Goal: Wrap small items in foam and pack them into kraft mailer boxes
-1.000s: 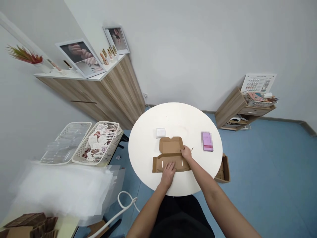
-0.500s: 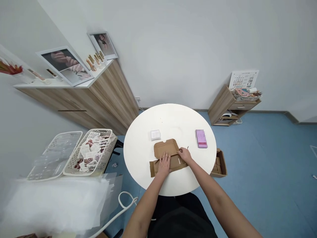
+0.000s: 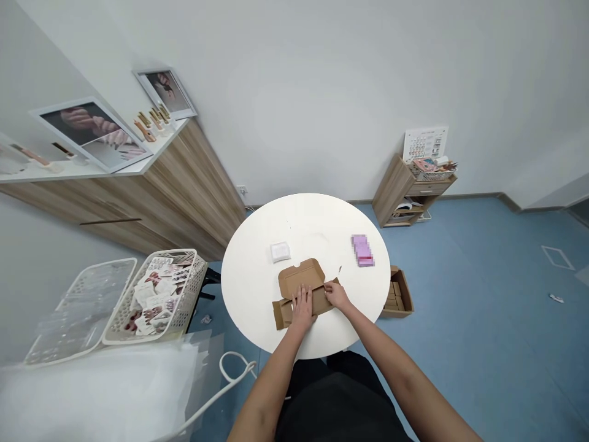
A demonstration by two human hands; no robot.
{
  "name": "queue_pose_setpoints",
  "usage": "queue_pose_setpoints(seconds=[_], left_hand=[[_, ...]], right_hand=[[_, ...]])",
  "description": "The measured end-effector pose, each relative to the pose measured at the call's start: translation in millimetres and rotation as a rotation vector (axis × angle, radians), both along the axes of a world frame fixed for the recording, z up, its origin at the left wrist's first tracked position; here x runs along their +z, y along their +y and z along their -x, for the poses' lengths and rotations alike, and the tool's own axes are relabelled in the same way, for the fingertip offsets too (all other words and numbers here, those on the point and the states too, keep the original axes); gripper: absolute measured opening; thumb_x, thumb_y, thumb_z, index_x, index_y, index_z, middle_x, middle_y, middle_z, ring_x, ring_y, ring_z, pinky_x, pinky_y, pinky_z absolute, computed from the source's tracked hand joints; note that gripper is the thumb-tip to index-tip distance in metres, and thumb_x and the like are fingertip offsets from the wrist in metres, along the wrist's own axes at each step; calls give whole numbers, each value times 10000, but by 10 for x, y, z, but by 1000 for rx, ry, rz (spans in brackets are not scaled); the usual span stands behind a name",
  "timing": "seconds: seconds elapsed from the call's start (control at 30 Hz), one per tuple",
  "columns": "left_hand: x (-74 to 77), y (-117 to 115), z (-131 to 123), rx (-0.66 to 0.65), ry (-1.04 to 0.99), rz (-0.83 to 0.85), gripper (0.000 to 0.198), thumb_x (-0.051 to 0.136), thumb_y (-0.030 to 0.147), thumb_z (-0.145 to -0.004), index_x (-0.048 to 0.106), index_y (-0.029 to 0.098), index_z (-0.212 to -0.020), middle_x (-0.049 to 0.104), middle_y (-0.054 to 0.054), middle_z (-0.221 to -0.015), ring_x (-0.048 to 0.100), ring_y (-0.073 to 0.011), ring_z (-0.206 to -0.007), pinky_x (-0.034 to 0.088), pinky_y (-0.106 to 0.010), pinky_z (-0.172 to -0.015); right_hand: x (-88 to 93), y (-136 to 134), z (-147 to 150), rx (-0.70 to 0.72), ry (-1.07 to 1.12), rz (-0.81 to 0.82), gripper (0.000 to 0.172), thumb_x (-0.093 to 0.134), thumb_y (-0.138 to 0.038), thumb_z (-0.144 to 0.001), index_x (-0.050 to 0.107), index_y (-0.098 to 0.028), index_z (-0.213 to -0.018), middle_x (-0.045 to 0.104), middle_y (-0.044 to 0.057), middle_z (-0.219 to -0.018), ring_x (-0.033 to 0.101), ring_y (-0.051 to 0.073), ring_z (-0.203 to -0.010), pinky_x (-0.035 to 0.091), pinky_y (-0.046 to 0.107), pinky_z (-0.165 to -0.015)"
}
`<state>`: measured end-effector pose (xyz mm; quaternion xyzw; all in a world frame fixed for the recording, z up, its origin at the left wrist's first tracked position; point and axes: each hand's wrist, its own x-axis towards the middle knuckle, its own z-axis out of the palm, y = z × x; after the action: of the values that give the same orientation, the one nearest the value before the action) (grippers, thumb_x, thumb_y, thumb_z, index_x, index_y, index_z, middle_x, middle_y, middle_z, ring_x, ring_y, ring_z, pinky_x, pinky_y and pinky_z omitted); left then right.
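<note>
A brown cardboard mailer box (image 3: 301, 277), partly unfolded, lies at the near part of a round white table (image 3: 248, 294). Its lid panel points away from me, and flaps stick out at both sides. My left hand (image 3: 302, 309) rests on it with the fingers stretched flat, pressing the middle. At the right side, my right hand (image 3: 338, 296) has its fingers closed on a fold of the cardboard. Beyond the box sits a small white packet (image 3: 280, 252). Farther right lies a purple box (image 3: 362, 250), its face blurred into blocks.
An open carton (image 3: 405, 294) with small brown boxes stands on the floor right of the table. On the left is a white basket (image 3: 197, 273) of printed cards, beside clear plastic trays (image 3: 87, 301). A wooden cabinet (image 3: 193, 184) and a small shelf unit (image 3: 391, 190) stand by the walls.
The whole view has swung a little to the right, so things appear farther left. My left hand stays flat on the cardboard; my right hand remains at its right side.
</note>
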<state>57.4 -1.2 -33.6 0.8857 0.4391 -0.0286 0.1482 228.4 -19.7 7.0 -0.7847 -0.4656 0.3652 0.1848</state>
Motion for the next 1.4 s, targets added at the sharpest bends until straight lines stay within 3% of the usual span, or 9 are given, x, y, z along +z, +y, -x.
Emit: queue_pose_setpoints(seconds=[0.13, 0.3, 0.47, 0.6, 0.8, 1.0, 1.13, 1.27, 1.4], left_hand=[[16, -5, 13, -6, -19, 1, 1066, 683, 254, -683, 46, 163, -1533, 113, -248, -1592, 98, -388, -1472, 173, -608, -1134], [4, 4, 20, -16, -15, 2, 1078, 721, 289, -669, 79, 208, -1531, 123, -239, -1593, 122, -401, -1466, 192, -621, -1119], [-8, -24, 19, -6, -41, -23, 1036, 729, 331, -693, 135, 188, -1529, 164, -244, -1583, 132, -407, -1463, 180, -618, -1127], [4, -67, 24, -7, -56, -36, 1057, 743, 328, -682, 126, 197, -1530, 178, -241, -1581, 159, -397, -1461, 198, -612, -1124], [69, -5, 80, -26, -26, 45, 1124, 777, 359, -636, 125, 158, -1528, 120, -246, -1591, 106, -386, -1472, 171, -580, -1147], [122, 124, 188, -111, -33, 154, 1138, 765, 403, -648, 86, 156, -1528, 106, -211, -1601, 86, -345, -1480, 170, -527, -1170], [142, 120, 178, -92, -4, 191, 1165, 788, 389, -624, 92, 140, -1524, 74, -211, -1604, 47, -337, -1483, 134, -513, -1186], [167, 115, 167, -88, -42, 224, 1171, 796, 387, -620, 91, 151, -1525, 73, -204, -1605, 23, -334, -1483, 117, -513, -1192], [183, 109, 165, -74, -46, 230, 1168, 804, 374, -614, 104, 156, -1523, 65, -206, -1605, 24, -335, -1483, 106, -524, -1191]], right_hand=[[84, -82, 13, -41, -4, 3, 329, 509, -107, -806, 656, -238, -1069, 723, 31, -1000, 666, 184, -971, 477, 253, -779], [160, -338, 60, -88, -228, 35, 191, 458, -221, -891, 574, -193, -1040, 703, 92, -990, 657, 226, -933, 440, 291, -724], [157, -467, 137, -58, -294, 157, 249, 467, -348, -927, 512, -166, -1091, 698, 145, -1003, 665, 258, -915, 425, 312, -696], [108, -409, 228, -15, -341, 160, 239, 497, -243, -908, 508, -161, -1132, 693, 141, -1045, 660, 252, -969, 430, 300, -704], [2, -389, 289, 110, -336, 76, 380, 491, -136, -889, 471, -156, -1267, 696, 117, -979, 662, 235, -882, 417, 288, -688], [-51, -436, 203, 126, -360, -70, 230, 396, -174, -931, 544, -194, -1106, 663, 67, -920, 611, 202, -844, 419, 282, -714], [-22, -436, -20, -60, -371, -264, 165, 444, -219, -900, 570, -186, -1002, 624, 109, -1050, 549, 254, -1024, 424, 344, -859], [-7, -390, -308, -431, -50, -82, 287, 432, -331, -908, 597, -154, -1060, 619, 154, -1148, 565, 271, -1084, 437, 352, -877], [-51, -332, -384, -441, 159, 44, 463, 298, -420, -951, 665, -145, -886, 705, 127, -907, 666, 228, -840, 477, 308, -728]])
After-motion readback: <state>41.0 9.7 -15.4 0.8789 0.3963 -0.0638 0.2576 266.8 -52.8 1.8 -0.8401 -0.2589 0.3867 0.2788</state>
